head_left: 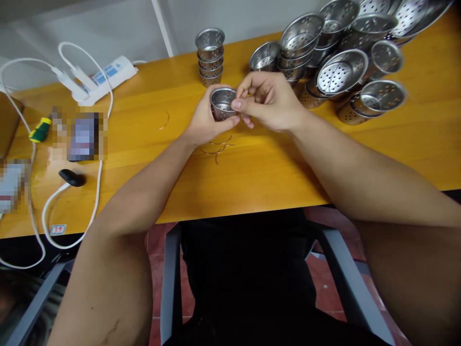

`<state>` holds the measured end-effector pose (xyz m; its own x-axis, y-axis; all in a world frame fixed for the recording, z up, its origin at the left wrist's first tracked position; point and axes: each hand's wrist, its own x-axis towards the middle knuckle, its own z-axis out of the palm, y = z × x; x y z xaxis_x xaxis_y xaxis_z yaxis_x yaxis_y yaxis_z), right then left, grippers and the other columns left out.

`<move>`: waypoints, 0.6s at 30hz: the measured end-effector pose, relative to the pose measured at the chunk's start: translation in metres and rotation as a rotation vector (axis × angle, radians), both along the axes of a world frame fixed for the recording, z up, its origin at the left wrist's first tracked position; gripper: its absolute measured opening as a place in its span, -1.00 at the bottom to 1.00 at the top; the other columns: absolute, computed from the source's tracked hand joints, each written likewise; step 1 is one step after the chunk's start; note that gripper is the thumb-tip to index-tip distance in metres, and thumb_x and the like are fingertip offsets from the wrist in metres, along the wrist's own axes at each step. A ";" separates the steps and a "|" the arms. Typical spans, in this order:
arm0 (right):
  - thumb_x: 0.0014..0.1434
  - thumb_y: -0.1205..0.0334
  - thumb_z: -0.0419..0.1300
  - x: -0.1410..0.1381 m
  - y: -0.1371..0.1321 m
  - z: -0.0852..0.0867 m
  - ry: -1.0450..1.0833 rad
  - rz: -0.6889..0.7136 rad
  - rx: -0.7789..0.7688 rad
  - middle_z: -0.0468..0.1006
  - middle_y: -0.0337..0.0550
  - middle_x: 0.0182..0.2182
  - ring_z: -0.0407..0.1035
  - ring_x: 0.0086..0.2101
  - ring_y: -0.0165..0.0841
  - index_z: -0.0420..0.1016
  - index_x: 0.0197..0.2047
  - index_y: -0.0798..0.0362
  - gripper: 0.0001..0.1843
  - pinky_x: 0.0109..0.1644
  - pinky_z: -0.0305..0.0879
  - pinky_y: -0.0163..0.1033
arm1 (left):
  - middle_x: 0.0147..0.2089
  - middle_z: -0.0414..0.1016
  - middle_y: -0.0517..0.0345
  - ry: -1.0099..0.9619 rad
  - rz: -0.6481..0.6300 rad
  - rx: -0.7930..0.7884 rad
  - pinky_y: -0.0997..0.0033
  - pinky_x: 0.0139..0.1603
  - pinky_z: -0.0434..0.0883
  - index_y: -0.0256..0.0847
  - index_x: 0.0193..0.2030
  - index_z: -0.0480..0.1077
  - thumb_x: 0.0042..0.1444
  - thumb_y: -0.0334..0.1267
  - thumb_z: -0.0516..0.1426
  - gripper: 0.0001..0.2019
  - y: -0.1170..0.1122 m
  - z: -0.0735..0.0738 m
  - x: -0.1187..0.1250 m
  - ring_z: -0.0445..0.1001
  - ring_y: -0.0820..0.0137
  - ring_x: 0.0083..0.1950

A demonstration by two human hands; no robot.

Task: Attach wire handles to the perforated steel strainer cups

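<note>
1. Our left grip (206,117) wraps the small perforated cup (221,115) over the worktop (259,168); we should keep it steady.
2. Our right grip (268,101) works at its right rim; whether it pinches that, we cannot tell; we should press lightly.

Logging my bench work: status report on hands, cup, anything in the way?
Left hand holding metal cup. Right hand pinched at its rim, hold unclear. Loose wires nearby on table, not blocking cup.
</note>
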<state>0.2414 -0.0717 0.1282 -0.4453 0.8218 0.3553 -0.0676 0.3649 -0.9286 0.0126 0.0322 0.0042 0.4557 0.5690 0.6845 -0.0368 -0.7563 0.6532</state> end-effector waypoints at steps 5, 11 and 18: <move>0.16 -0.50 0.83 0.001 0.005 -0.006 -0.023 0.021 -0.017 0.55 -0.36 -0.43 0.43 -0.50 -0.37 0.56 -0.13 -0.12 -0.22 -0.46 0.50 -0.23 | 0.29 0.63 0.00 -0.003 0.018 -0.006 -0.03 0.39 0.71 0.00 0.51 0.29 0.36 0.08 0.56 -0.22 -0.002 0.001 0.001 0.77 0.08 0.25; 0.13 -0.49 0.84 0.002 0.007 -0.008 -0.046 0.024 -0.008 0.59 -0.32 -0.39 0.43 -0.50 -0.33 0.56 -0.12 -0.13 -0.22 -0.44 0.53 -0.16 | 0.26 0.65 0.01 0.024 0.061 -0.063 -0.07 0.39 0.72 0.02 0.48 0.34 0.37 0.01 0.57 -0.28 -0.014 0.012 0.004 0.76 0.07 0.25; 0.17 -0.46 0.82 0.005 0.009 -0.007 -0.081 0.048 0.012 0.58 -0.28 -0.43 0.42 -0.50 -0.26 0.62 -0.14 -0.16 -0.31 -0.41 0.45 -0.09 | 0.27 0.62 0.01 0.031 0.093 -0.124 -0.09 0.43 0.66 0.00 0.47 0.35 0.32 0.04 0.57 -0.25 -0.019 0.016 0.007 0.74 0.05 0.27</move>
<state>0.2464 -0.0628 0.1211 -0.5118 0.7949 0.3260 -0.0103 0.3737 -0.9275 0.0198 0.0128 0.0205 0.4171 0.6888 0.5929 0.0513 -0.6692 0.7413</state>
